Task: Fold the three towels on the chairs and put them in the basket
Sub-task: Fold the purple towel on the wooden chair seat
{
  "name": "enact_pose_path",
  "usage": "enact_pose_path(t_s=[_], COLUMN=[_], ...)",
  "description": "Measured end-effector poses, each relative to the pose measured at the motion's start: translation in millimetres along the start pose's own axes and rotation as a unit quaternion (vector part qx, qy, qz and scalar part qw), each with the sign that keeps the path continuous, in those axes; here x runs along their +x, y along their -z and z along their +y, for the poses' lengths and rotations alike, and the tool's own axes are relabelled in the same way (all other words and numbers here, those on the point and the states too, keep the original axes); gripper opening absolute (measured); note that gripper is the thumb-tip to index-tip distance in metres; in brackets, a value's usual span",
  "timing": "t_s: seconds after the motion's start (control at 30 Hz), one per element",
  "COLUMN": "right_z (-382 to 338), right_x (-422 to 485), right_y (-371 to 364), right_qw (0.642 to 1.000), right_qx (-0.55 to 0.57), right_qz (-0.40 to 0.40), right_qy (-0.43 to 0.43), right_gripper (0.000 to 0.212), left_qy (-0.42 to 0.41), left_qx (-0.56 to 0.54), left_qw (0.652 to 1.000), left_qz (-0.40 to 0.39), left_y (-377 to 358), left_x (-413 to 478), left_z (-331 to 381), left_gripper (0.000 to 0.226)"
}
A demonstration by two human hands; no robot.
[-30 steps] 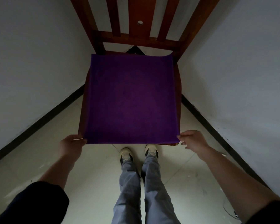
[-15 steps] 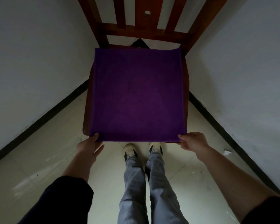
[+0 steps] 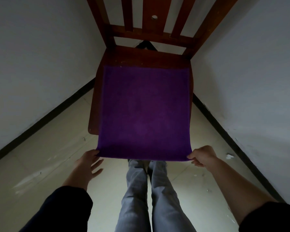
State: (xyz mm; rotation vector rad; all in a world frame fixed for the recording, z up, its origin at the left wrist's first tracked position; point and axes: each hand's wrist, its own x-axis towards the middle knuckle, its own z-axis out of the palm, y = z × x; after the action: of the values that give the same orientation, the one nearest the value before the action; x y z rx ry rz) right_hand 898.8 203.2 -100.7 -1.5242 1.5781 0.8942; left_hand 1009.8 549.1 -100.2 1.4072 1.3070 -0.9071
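A purple towel lies spread flat over the seat of a dark wooden chair, its near edge hanging past the seat's front. My left hand pinches the towel's near left corner with thumb and forefinger, the other fingers spread. My right hand grips the near right corner. The back strip of the seat is bare. No basket and no other towel are in view.
The chair stands in a corner between two white walls with black skirting. The floor is pale tile with white specks. My legs in grey trousers stand just in front of the seat.
The towel has slid toward me, baring the back of the seat. My left hand has taken hold of the near left corner. The right hand kept its grip.
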Motion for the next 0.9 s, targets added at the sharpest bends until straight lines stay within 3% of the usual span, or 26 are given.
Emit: enact_pose_path(t_s=[0.17,0.33,0.6,0.9], right_z=[-29,-84,-148,-181], right_x=[-15,-13,-5,17], right_y=[22,49,67,76], right_qw=[0.994,0.964,0.903,0.930], right_qx=[0.110,0.241,0.398,0.276], right_qz=[-0.020,-0.047,-0.070,-0.071], right_qy=[0.017,0.096,0.145,0.233], right_gripper=[0.005,0.017,0.015,0.029], left_qy=[-0.023,-0.143,-0.246,-0.251], left_qx=[0.001,-0.012,-0.041,-0.034], left_qw=[0.999,0.987,0.968,0.966], left_qz=[0.027,0.074,0.002,-0.043], left_y=[-13,-48,-81,-91], left_x=[-19,-35,-45,-16], left_z=[37,101,151,190], left_gripper=[0.006,0.007,0.018,0.011])
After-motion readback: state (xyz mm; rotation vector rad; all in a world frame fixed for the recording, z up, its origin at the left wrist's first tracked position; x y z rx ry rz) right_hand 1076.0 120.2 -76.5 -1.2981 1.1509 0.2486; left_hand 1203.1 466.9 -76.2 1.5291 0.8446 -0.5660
